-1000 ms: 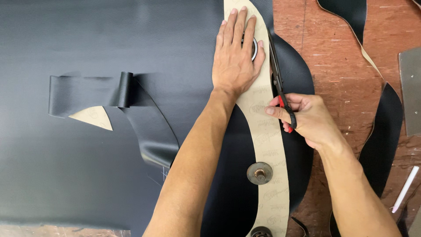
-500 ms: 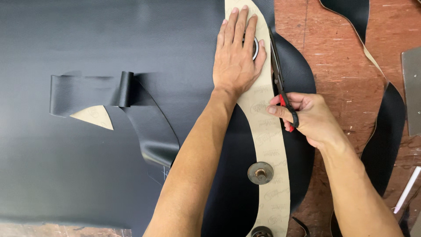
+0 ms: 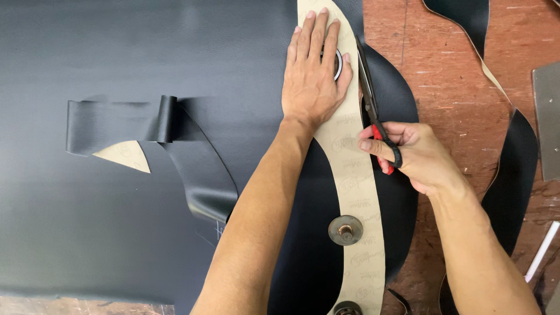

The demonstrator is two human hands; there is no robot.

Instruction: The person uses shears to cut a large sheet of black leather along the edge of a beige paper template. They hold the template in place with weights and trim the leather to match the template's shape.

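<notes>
Scissors [image 3: 368, 96] creep further up the tan pattern's [image 3: 356, 175] right edge; right hand [image 3: 417, 154] grips their handles, left hand [image 3: 314, 76] flat, pinning the pattern.

Big sheet of leather [image 3: 146, 52] is matte black, the curved paper pattern [image 3: 356, 175] on it is tan with faint printed marks. Scissors [image 3: 376, 125] have red-and-black handles, desk [image 3: 455, 76] is scuffed reddish-brown.
</notes>
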